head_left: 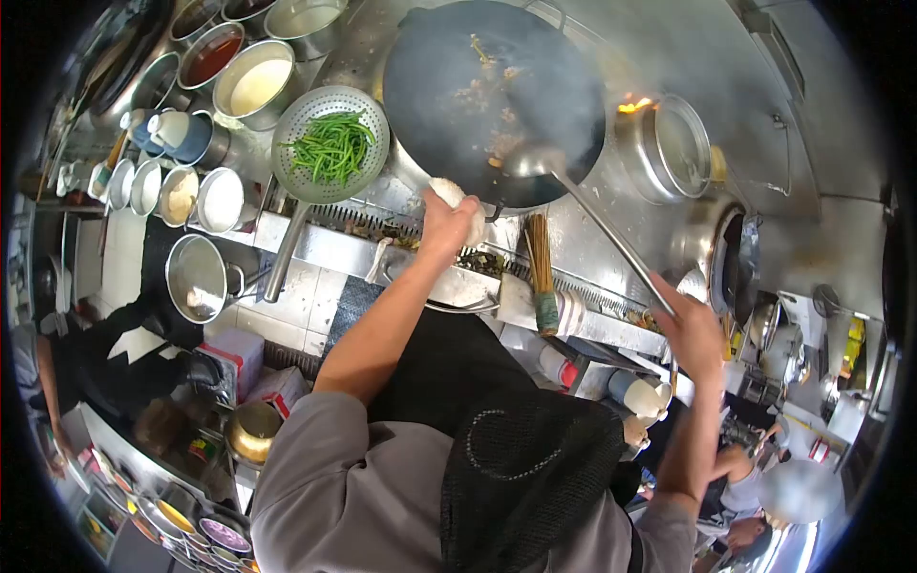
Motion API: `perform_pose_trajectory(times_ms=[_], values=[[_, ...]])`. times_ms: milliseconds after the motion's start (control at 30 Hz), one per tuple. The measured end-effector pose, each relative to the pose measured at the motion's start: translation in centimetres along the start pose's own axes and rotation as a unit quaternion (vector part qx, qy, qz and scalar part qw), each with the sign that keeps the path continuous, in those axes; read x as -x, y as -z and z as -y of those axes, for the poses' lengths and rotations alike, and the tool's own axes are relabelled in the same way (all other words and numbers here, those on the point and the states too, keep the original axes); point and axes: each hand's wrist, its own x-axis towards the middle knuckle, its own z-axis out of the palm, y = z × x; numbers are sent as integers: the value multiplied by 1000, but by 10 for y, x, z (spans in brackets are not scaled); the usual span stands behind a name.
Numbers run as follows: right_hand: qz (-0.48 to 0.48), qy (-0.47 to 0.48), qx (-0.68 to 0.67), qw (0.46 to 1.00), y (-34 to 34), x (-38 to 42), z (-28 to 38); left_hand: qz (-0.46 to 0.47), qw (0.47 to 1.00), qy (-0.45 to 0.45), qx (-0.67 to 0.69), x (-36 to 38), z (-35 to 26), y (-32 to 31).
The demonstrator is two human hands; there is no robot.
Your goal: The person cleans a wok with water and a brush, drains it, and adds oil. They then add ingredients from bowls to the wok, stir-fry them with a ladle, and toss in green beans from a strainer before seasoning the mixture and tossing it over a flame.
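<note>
My left hand (447, 227) is closed around a pale folded cloth (470, 212) at the near rim of a large dark wok (449, 105). Bits of browned food (478, 95) lie in the wok under a haze of steam or smoke. In my right hand (690, 334) is the long handle of a metal ladle (611, 229). Its bowl rests low inside the wok, near the right side, beside some of the food. Left of the wok, a perforated strainer (287, 143) holds green beans (332, 148); its handle points toward me.
A bamboo brush (541, 277) stands at the stove's front edge. Metal pots of sauce (256, 86) and seasoning bowls (222, 201) line the left. A lidless pot (680, 148) sits right, with flame (634, 103) beside it. Other people (740, 487) are at lower right and far left.
</note>
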Motion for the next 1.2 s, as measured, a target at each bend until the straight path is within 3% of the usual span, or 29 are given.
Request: perform_pose_trajectory(times_ms=[67,100,133,167,200,300,500,567,600,700,833,967,1100,1200], values=[[-80,27,-60,995,-79,-45,-11,42,999,21,25,-1,-5,2],[-96,12,-155,983,-101,-67,1,45,998,14,29,4,-9,5],[-125,-5,-227,966,-125,-88,7,47,998,6,31,6,-13,8],[-79,-106,-307,942,-129,-101,25,44,999,1,32,4,-14,10],[-124,-102,-348,924,-141,-116,41,67,997,-2,30,3,-13,13],[-200,-97,-261,939,-155,-153,80,97,995,1,18,6,-14,14],[-47,-35,-377,924,-152,-101,86,104,994,-13,24,6,-21,16],[32,-126,-609,782,-135,-79,108,117,993,21,11,6,-20,16],[40,-125,-666,734,-139,-75,110,106,994,0,18,7,-20,14],[76,-159,-682,710,-140,-77,108,103,993,-35,39,8,-15,8],[37,-157,-660,734,-131,-78,118,97,994,-12,42,6,-12,10],[88,-180,-731,653,-135,-75,113,91,996,4,17,11,-21,11],[60,-145,-655,739,-129,-74,121,94,995,24,26,7,-14,11],[82,-144,-670,724,-129,-74,117,116,991,24,67,9,-14,14]])
